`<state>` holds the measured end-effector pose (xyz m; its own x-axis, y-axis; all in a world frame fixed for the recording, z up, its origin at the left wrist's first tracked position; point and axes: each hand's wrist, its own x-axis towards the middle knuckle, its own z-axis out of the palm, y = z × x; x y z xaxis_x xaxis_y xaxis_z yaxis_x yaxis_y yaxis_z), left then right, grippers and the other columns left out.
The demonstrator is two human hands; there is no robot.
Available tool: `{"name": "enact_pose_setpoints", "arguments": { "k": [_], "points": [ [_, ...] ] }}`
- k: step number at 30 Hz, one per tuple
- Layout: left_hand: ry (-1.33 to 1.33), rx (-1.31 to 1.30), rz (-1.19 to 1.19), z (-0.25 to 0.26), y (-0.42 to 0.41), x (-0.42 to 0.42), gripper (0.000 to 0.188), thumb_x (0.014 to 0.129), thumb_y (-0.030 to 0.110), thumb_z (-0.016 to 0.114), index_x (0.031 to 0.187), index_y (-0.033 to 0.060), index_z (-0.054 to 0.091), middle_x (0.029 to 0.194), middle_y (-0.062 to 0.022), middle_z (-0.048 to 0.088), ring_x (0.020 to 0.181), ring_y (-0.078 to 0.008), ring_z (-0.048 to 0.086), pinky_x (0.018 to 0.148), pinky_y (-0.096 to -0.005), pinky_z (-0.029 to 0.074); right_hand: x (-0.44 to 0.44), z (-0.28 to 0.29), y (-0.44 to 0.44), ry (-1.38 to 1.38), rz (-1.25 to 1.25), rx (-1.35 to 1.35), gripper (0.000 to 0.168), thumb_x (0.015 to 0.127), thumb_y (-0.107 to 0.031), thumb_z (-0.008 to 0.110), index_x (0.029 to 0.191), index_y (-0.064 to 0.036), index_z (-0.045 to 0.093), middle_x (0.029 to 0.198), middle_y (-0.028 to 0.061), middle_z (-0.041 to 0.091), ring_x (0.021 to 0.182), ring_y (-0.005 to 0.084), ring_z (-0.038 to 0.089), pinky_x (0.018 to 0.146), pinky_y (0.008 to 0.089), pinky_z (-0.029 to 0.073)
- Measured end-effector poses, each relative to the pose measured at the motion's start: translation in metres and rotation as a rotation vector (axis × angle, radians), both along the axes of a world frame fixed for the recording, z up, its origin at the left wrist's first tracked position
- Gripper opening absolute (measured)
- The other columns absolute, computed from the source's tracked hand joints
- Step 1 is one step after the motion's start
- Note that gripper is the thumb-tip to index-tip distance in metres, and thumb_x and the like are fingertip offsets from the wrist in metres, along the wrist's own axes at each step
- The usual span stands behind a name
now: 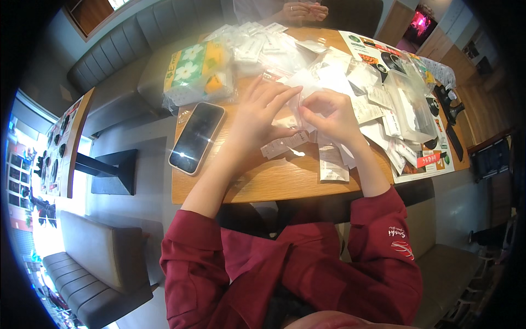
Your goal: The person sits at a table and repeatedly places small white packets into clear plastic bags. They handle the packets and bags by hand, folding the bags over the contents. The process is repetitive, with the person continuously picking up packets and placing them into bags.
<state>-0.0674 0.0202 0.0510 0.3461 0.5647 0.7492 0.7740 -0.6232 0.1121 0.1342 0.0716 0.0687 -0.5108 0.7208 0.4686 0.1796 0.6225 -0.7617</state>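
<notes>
Above the wooden table (pixel 246 185), my left hand (pixel 263 111) has its fingers spread, with thumb and fingertips at the edge of a small clear plastic bag (pixel 301 109). My right hand (pixel 331 115) pinches that bag's edge between thumb and index finger. Under and around my hands lie printed white paper packets (pixel 333 162) and a torn-looking white scrap (pixel 296 152). A pile of white packets in clear plastic (pixel 263 47) is beyond my hands. Glare hides part of the bag and papers.
A smartphone (pixel 197 137) and a plastic-wrapped tissue pack (pixel 197 74) lie at the left. A clear plastic container (pixel 411 107) stands at the right on printed placemats (pixel 448 162). Another person's hands (pixel 304 11) are across the table.
</notes>
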Motion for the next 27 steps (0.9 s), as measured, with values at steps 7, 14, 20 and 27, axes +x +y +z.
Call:
{"name": "enact_pose_setpoints", "arguments": {
  "k": [7,14,20,27],
  "points": [
    [-0.049,0.034,0.023,-0.003,0.001,0.003,0.068,0.066,0.038,0.083,0.125,0.0128,0.06,0.112,-0.0069,0.063,0.108,-0.0248,0.059,0.106,-0.0476,0.037,0.0,-0.001,0.001,-0.06,-0.114,0.065,0.013,0.077,-0.015,0.075,0.083,-0.004,0.072,0.08,0.0064,0.071,0.073,0.0159,0.068,0.069,0.0272,0.051],
    [0.022,0.035,-0.039,-0.004,-0.003,0.009,0.063,0.067,0.033,0.082,0.124,0.0143,0.062,0.113,-0.0035,0.063,0.108,-0.0215,0.059,0.105,-0.0445,0.039,-0.005,-0.004,0.003,-0.028,-0.005,0.111,0.033,0.072,-0.015,0.079,0.103,-0.007,0.067,0.098,0.0099,0.069,0.09,0.0209,0.068,0.079,0.031,0.052],
    [0.052,-0.018,-0.16,-0.009,-0.009,0.023,0.059,0.066,0.027,0.08,0.121,0.0143,0.063,0.113,-0.0016,0.063,0.11,-0.0214,0.058,0.101,-0.0424,0.041,-0.003,-0.009,0.004,-0.175,0.019,0.119,0.053,0.068,-0.017,0.082,0.115,-0.007,0.062,0.109,0.0108,0.066,0.103,0.0244,0.064,0.09,0.035,0.05],
    [0.061,0.01,-0.098,-0.003,-0.013,0.021,0.065,0.064,0.033,0.08,0.124,0.0159,0.062,0.109,-0.0022,0.063,0.103,-0.0213,0.058,0.099,-0.041,0.041,0.0,0.0,0.002,-0.186,0.07,-0.036,0.073,0.064,-0.019,0.085,0.129,-0.006,0.055,0.126,0.0134,0.058,0.121,0.0259,0.053,0.103,0.0378,0.041]
  ]
}}
